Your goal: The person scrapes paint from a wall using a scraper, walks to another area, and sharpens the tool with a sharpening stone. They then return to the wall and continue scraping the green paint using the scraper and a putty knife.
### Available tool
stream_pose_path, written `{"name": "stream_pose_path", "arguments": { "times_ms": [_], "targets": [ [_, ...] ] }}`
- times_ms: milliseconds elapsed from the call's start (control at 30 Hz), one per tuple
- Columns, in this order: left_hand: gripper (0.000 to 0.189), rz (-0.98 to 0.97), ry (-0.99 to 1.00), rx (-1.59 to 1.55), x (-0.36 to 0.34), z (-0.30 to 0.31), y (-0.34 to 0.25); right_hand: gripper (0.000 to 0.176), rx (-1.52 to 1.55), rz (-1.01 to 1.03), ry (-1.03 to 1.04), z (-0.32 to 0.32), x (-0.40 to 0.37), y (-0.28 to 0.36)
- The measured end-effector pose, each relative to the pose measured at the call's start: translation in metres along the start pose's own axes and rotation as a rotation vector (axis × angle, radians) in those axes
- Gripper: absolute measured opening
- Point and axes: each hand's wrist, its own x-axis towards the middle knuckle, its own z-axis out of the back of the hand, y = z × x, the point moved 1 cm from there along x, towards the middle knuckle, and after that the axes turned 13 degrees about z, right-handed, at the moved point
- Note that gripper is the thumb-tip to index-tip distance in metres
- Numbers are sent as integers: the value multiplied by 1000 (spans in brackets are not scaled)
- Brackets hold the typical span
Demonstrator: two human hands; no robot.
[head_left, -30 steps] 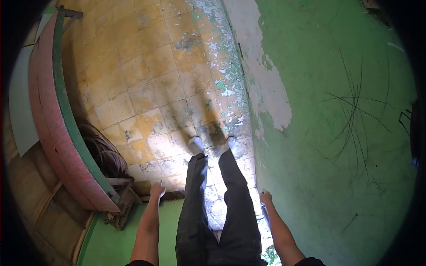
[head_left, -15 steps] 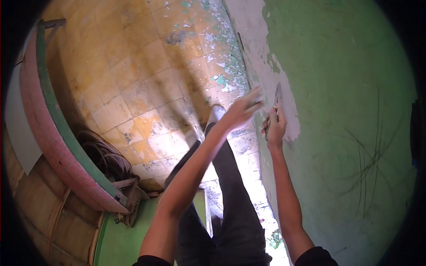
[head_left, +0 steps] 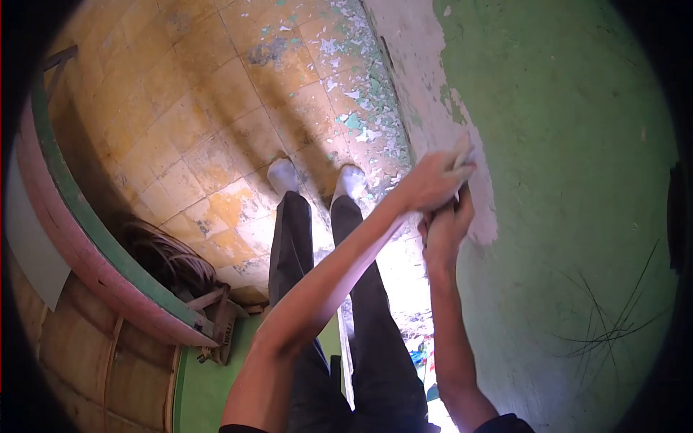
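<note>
My right hand [head_left: 446, 229] is closed around the handle of a scraper, close to the wall. Across its thin blade [head_left: 457, 193] lies my left hand [head_left: 435, 179], fingers pressed together around the upper part, which they mostly hide. The left fingertips are slightly blurred. Behind both hands is a bare, pale strip [head_left: 415, 86] of the wall, its ragged edge bordering the green paint [head_left: 548, 144].
Paint flakes [head_left: 352, 121] litter the worn yellow tiles [head_left: 209, 94] along the wall's foot. My two feet in light socks stand on the tiles. To the left are a curved pink and green structure [head_left: 79, 231], coiled material [head_left: 170, 252] and a wooden piece [head_left: 225, 332].
My left hand has moved right, from beside the scraper onto its blade. My right hand is slightly lower. The view has shifted, and both feet now show side by side.
</note>
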Motion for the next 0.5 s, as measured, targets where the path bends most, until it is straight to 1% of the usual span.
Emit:
{"name": "stream_pose_path", "arguments": {
  "times_ms": [100,133,167,200,233,267,333,367,400,500],
  "targets": [
    [33,125,65,-122,20,17,6,42,38,111,17,-24,19,-19],
    [34,36,29,-126,18,15,5,41,12,103,-36,-24,13,-16],
    [34,52,66,-57,12,12,8,40,-10,82,-39,-19,4,-8],
    [34,-46,20,-74,4,4,7,39,-28,63,-46,-14,-3,5],
    [33,-20,16,-91,6,4,7,39,-49,44,-56,-9,-5,11],
    [32,6,12,-109,9,4,9,39,-8,61,-37,-5,1,2],
    [31,86,41,-162,21,15,10,42,-77,180,-21,-24,23,-26],
    [31,132,76,-191,26,22,12,43,-28,150,-18,-26,22,-26],
    [32,114,86,-139,24,29,7,45,20,119,-16,-35,19,-13],
    [31,75,82,-49,7,13,-3,44,-27,19,-56,-11,4,12]
  ]
}}
